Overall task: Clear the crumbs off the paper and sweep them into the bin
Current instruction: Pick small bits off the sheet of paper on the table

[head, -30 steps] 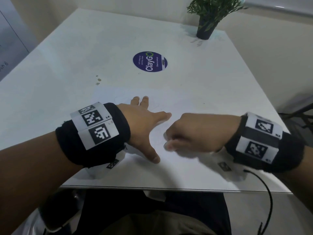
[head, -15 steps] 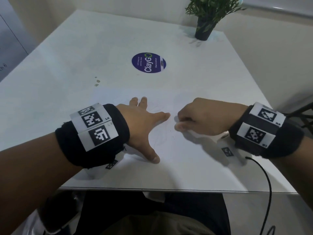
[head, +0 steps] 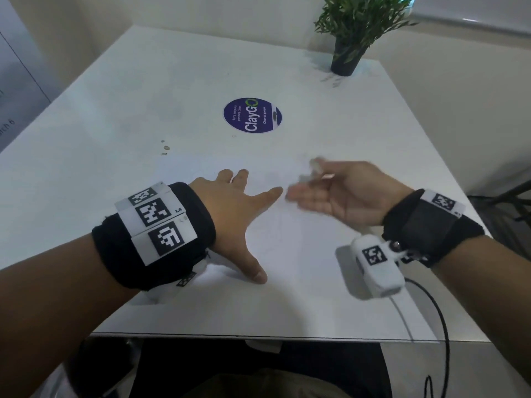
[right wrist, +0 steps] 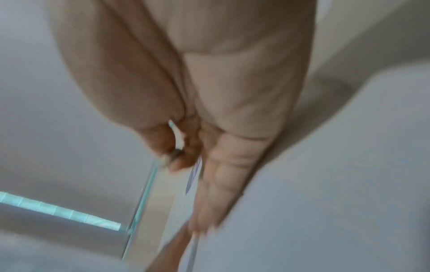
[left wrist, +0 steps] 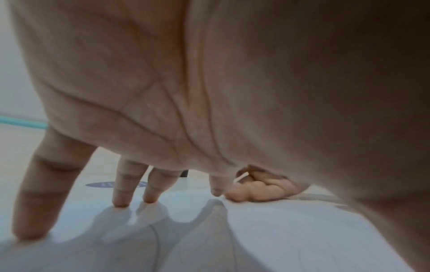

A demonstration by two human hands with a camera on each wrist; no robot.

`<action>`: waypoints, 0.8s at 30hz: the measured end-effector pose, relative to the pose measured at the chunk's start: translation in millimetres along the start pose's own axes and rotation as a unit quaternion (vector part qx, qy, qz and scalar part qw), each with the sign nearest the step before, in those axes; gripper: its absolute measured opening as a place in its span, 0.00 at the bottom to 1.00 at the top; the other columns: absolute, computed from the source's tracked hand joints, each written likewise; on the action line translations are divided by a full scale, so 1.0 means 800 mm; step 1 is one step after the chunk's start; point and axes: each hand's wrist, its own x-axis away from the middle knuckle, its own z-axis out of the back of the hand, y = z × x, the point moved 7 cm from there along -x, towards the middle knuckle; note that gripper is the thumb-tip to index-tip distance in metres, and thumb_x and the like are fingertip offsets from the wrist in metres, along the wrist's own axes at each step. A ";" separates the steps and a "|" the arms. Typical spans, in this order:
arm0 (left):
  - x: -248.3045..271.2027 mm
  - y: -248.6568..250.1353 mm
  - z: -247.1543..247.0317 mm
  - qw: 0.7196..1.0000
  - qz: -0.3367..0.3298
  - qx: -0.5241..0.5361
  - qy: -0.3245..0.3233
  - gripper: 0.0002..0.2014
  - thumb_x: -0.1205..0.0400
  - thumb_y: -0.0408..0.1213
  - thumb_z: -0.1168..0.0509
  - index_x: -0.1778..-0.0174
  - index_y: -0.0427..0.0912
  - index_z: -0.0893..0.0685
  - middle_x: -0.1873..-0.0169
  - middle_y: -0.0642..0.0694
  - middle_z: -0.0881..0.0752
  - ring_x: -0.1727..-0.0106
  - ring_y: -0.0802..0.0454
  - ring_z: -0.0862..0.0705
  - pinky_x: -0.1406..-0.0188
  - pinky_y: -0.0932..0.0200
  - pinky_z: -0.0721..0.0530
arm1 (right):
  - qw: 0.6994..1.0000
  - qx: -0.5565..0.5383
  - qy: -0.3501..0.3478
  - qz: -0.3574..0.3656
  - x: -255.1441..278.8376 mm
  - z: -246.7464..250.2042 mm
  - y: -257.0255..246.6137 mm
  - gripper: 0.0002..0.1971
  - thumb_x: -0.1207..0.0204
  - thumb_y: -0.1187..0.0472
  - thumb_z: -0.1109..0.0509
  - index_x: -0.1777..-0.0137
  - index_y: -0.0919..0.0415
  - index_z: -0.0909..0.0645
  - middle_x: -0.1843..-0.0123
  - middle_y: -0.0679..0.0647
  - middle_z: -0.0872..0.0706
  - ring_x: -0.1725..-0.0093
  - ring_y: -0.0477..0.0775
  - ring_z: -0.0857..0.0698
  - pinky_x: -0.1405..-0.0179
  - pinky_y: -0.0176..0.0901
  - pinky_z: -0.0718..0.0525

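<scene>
A white sheet of paper [head: 290, 254] lies on the white table [head: 143, 81] close to its near edge. My left hand [head: 241, 211] presses flat on the sheet with fingers [left wrist: 121, 195] spread. To its right, my right hand [head: 330, 191] is over the paper with the palm turned toward the left hand and the fingers loosely extended and motion-blurred. Its little-finger edge is low by the sheet in the right wrist view [right wrist: 221, 165]. A few brown crumbs [head: 165, 147] lie on the table beyond the paper's far left corner. No bin shows in any view.
A round purple ClayGo sticker [head: 252, 115] sits mid-table. A potted plant [head: 349, 33] stands at the far right corner. The table's near edge [head: 258, 337] runs just above my lap. A black cable [head: 442, 326] hangs off my right wrist.
My right hand, a fist near the left thumb before, has moved away to the right and back, turned palm inward and uncurled. The left hand has stayed pressed on the paper.
</scene>
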 end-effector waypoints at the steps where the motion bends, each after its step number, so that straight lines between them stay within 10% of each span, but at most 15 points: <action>1: 0.001 0.000 -0.001 1.000 -0.002 -0.001 0.000 0.73 0.50 0.86 0.33 0.19 0.70 0.72 0.12 0.39 0.59 0.11 0.39 0.56 0.25 0.36 0.31 | 0.997 -0.049 0.037 0.054 0.000 0.018 -0.018 0.16 0.10 0.52 0.40 0.58 0.58 0.22 0.37 0.69 0.14 0.36 0.66 0.10 0.37 0.53 0.11; 4: 0.000 -0.009 0.000 1.000 -0.001 0.004 -0.001 0.73 0.48 0.85 0.33 0.17 0.65 0.73 0.11 0.42 0.60 0.11 0.41 0.56 0.23 0.33 0.34 | 0.989 -0.099 0.016 0.112 0.011 0.014 -0.030 0.20 0.10 0.51 0.40 0.63 0.58 0.21 0.37 0.69 0.14 0.34 0.69 0.12 0.34 0.58 0.13; 9: -0.004 -0.019 0.001 1.000 0.001 -0.005 -0.011 0.75 0.46 0.82 0.29 0.13 0.57 0.68 0.11 0.47 0.62 0.11 0.42 0.58 0.21 0.34 0.38 | 0.966 0.099 -0.210 -0.112 0.033 -0.056 0.062 0.14 0.16 0.54 0.35 0.52 0.67 0.19 0.40 0.75 0.13 0.38 0.75 0.11 0.38 0.59 0.12; 16: 0.000 -0.020 -0.001 1.000 0.003 0.019 -0.020 0.74 0.44 0.80 0.27 0.14 0.59 0.68 0.12 0.51 0.67 0.12 0.39 0.61 0.20 0.33 0.40 | 0.978 -0.156 0.084 0.111 -0.023 0.058 -0.053 0.19 0.10 0.50 0.40 0.62 0.56 0.22 0.34 0.67 0.15 0.35 0.65 0.11 0.36 0.56 0.12; 24: -0.006 -0.023 0.002 1.000 0.001 0.019 -0.014 0.74 0.48 0.81 0.27 0.15 0.65 0.67 0.13 0.50 0.64 0.13 0.39 0.58 0.23 0.34 0.36 | 0.973 0.113 -0.173 -0.100 0.005 -0.027 0.037 0.18 0.13 0.53 0.38 0.57 0.66 0.17 0.40 0.78 0.13 0.41 0.75 0.11 0.39 0.60 0.11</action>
